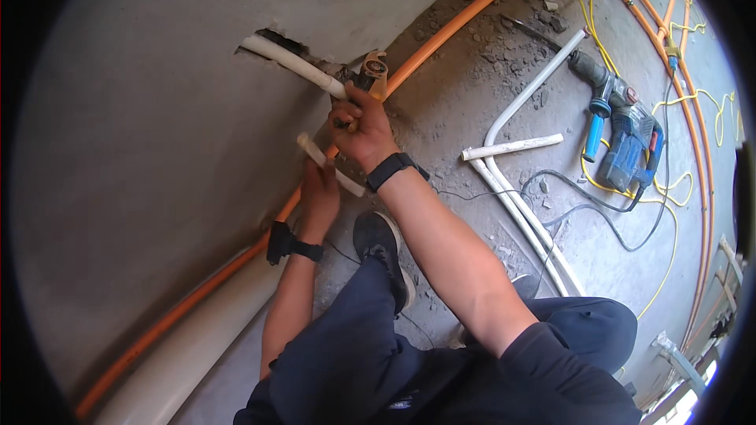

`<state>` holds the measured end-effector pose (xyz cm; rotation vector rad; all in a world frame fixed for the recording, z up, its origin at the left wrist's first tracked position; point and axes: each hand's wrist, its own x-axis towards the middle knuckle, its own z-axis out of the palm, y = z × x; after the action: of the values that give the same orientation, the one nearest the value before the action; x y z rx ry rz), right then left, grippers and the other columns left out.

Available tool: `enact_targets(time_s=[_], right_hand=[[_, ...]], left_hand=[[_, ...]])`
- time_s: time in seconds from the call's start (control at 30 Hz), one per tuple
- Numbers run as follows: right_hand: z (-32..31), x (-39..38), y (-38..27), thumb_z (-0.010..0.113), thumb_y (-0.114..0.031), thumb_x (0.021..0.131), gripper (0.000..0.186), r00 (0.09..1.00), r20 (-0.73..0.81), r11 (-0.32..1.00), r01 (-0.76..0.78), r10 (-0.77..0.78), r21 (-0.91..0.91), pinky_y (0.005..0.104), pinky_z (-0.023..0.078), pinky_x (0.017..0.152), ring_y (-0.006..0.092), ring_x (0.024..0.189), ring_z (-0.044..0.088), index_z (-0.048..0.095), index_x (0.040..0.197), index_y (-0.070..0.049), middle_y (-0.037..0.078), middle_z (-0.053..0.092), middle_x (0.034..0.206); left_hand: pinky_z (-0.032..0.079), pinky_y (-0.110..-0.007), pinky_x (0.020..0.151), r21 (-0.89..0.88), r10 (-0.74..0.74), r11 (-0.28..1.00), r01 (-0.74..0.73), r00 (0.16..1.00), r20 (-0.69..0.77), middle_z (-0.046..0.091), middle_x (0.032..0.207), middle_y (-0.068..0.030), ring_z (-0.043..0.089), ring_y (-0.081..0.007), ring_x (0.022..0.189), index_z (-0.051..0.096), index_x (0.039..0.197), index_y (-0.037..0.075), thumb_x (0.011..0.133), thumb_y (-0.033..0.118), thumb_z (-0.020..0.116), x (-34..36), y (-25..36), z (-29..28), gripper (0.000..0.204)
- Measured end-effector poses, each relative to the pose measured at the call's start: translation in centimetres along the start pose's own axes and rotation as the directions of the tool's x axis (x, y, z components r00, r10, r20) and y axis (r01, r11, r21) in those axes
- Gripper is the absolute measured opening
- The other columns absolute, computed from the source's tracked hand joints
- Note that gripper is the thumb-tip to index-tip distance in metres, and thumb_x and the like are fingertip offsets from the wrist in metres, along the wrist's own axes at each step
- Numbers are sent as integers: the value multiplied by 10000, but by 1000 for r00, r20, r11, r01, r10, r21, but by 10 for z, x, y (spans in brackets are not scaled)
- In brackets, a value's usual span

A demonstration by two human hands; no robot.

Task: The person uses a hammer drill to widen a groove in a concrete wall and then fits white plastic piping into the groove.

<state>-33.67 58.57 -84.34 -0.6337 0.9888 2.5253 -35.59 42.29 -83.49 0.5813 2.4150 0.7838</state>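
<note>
My right hand (364,130) grips a tool (372,71) with a metal and black head at the white pipe (287,59), which comes out of a jagged hole in the grey wall; its exact grip on the tool is partly hidden. Below it, my left hand (321,197) is closed on a short white pipe piece (311,149) with an angled bend, partly hidden by the fingers. An orange pipe (433,43) runs along the foot of the wall behind both hands.
A rotary hammer (618,122) with a blue side handle lies on the rubble-strewn floor (488,252) at right, among yellow and grey cables. Loose white pipes (528,220) lie beside it. More orange pipes (693,173) run farther right. A thick beige pipe (189,346) lies along the lower left wall.
</note>
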Motion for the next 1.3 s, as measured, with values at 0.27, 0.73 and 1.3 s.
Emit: enact_targets(time_s=[0.27, 0.73, 1.3], right_hand=[[1, 1, -1, 624, -92, 960, 136, 999, 51, 999, 7, -4, -52, 202, 353, 469, 50, 488, 393, 493, 929, -78, -23, 449, 704], [-1, -2, -5, 643, -75, 930, 140, 999, 22, 999, -37, 37, -6, 220, 321, 450, 60, 494, 392, 507, 924, -105, -45, 419, 646], [-3, -3, -3, 624, -89, 940, 82, 997, 71, 1000, -5, 6, -11, 213, 321, 444, 55, 493, 395, 548, 949, -118, -52, 439, 661]], left_hand=[[420, -406, 963, -248, 66, 966, -80, 996, -63, 583, 1133, -194, 557, -298, 1093, 493, 1213, -20, 1050, 321, 457, 31, 27, -22, 380], [341, -195, 526, -818, -208, 519, 246, 965, 158, 532, 809, 34, 416, -21, 618, 598, 1036, 97, 973, 277, 651, 52, 61, -39, 198], [361, -200, 566, -855, -103, 447, 263, 964, 243, 551, 930, 12, 413, -32, 657, 561, 1191, 67, 1003, 311, 615, 66, 40, -34, 313]])
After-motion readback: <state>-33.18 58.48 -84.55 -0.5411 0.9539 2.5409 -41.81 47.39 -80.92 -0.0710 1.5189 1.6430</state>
